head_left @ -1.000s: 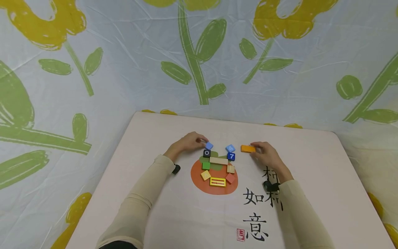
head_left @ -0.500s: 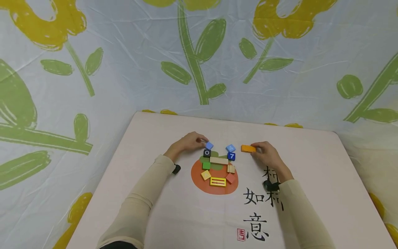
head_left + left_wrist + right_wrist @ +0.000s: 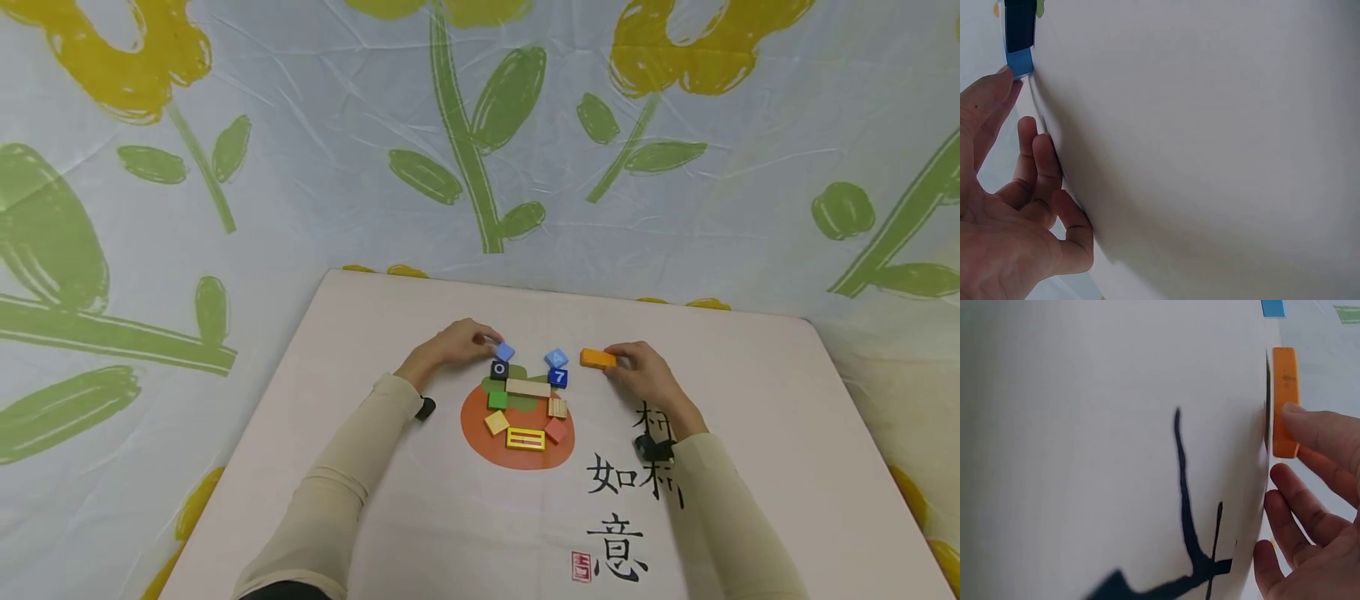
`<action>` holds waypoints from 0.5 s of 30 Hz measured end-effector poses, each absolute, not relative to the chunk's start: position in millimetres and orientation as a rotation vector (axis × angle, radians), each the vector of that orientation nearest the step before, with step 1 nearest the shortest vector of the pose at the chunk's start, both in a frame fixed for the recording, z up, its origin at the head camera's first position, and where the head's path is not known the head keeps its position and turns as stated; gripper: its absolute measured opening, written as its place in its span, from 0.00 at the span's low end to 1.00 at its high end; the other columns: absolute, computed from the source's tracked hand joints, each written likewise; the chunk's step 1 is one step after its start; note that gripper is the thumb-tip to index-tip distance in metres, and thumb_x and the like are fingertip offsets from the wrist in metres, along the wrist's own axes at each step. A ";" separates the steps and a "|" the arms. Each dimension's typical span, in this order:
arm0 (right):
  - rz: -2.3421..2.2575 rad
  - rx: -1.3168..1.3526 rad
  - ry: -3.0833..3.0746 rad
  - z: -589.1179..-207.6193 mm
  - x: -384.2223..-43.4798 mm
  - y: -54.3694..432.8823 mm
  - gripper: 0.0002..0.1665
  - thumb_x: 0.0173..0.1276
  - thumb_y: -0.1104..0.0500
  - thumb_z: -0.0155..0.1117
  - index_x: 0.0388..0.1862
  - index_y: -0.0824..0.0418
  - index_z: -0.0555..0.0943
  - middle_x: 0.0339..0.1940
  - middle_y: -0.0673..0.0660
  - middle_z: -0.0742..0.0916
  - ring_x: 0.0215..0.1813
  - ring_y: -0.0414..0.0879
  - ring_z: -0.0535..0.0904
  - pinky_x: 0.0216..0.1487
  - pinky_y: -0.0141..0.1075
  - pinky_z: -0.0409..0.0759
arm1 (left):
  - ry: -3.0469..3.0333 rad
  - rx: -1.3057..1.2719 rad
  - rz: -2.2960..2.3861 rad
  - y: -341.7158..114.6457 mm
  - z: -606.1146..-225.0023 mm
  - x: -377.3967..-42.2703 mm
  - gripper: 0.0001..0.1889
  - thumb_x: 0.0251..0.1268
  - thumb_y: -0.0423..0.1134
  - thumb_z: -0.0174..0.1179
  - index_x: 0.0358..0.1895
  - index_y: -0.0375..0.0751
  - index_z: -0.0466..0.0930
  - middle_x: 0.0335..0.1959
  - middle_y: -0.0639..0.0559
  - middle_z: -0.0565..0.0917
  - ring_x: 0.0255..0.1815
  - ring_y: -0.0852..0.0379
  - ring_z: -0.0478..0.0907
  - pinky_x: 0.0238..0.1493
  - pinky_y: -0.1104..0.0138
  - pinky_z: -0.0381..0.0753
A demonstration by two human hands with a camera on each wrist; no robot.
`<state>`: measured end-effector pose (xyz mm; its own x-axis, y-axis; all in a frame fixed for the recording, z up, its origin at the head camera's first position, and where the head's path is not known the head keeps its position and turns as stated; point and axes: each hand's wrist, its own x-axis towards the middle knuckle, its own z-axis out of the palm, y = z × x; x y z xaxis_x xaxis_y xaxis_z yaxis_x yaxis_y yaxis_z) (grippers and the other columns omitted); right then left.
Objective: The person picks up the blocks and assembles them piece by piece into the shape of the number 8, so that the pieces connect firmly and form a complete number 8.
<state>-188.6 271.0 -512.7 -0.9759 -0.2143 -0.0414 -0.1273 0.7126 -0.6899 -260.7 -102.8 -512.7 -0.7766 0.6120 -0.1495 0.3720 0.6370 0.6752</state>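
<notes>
My left hand (image 3: 459, 342) pinches a light blue block (image 3: 505, 352) between thumb and forefinger at the upper left of a ring of blocks. In the left wrist view that blue block (image 3: 1020, 62) shows at the thumb tip, the other fingers loosely bent beside the tablecloth. My right hand (image 3: 643, 372) pinches one end of a long orange block (image 3: 597, 358), just above the cloth in the right wrist view, right of the ring. Close to the left hand lies a black block marked 0 (image 3: 499, 369). A light blue block marked 4 (image 3: 556, 357) lies between the hands.
Other blocks in the ring include a dark blue 7 block (image 3: 558, 377), a long plain wooden block (image 3: 528, 387), a green block (image 3: 497, 400), a yellow striped block (image 3: 525, 438) and a red block (image 3: 556, 430). They lie on a printed orange fruit (image 3: 474, 437) on the cloth.
</notes>
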 end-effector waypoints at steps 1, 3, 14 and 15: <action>-1.110 -0.287 2.801 -512.7 -189.3 270.3 0.21 0.70 0.62 0.67 0.60 0.68 0.80 0.59 0.70 0.77 0.63 0.66 0.70 0.65 0.64 0.62 | 2.493 0.780 0.911 -103.1 -512.6 -260.6 0.15 0.73 0.38 0.59 0.59 0.48 0.84 0.49 0.52 0.84 0.47 0.55 0.76 0.51 0.61 0.74; -1.109 -0.296 2.803 -511.6 -190.7 268.4 0.21 0.70 0.62 0.67 0.60 0.67 0.80 0.59 0.69 0.77 0.62 0.66 0.70 0.64 0.64 0.63 | 2.493 0.779 0.908 -103.3 -512.1 -260.4 0.15 0.73 0.38 0.59 0.59 0.48 0.84 0.50 0.52 0.84 0.47 0.55 0.76 0.51 0.61 0.74; -1.177 -0.372 2.797 -496.3 -200.8 240.4 0.20 0.70 0.62 0.67 0.59 0.65 0.81 0.59 0.68 0.78 0.62 0.64 0.71 0.63 0.61 0.67 | 2.480 0.791 0.915 -103.8 -509.2 -260.2 0.16 0.73 0.38 0.59 0.60 0.47 0.84 0.48 0.53 0.85 0.42 0.56 0.75 0.46 0.63 0.73; -1.178 -0.380 2.794 -495.5 -201.9 237.5 0.20 0.70 0.62 0.67 0.59 0.65 0.81 0.60 0.68 0.78 0.62 0.64 0.71 0.63 0.61 0.66 | 2.482 0.793 0.910 -103.7 -509.7 -260.7 0.16 0.72 0.38 0.59 0.60 0.47 0.84 0.47 0.53 0.85 0.41 0.56 0.75 0.44 0.64 0.73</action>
<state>-201.9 237.5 -495.5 -0.9655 -0.2600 0.0174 -0.1939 0.6724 -0.7144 -260.7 -103.7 -509.7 -0.7689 0.6211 -0.1520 0.3756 0.6311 0.6787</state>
